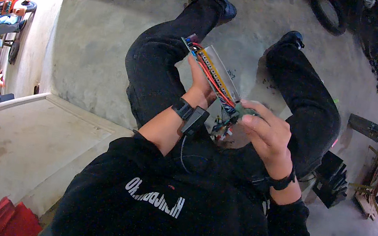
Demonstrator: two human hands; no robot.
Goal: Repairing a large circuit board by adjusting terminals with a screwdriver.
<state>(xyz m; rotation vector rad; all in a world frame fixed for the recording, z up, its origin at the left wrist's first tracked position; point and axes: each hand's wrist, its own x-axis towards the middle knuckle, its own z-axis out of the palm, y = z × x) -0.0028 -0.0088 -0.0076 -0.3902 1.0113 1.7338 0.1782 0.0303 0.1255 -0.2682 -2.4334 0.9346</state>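
Wired module (216, 75), one: left grip (200, 81) clasping its left side; right grip (268, 133) pinching its near end.

1. My left hand (200, 81): gripping, thumb extended forward, other fingers mostly hidden.
2. My right hand (269, 136): thumb and index pinching, remaining fingers curled.
3. My left forearm (160, 127) slants up rightward, right forearm (287, 196) up leftward.
4. My legs (155, 56): bent, spread apart.
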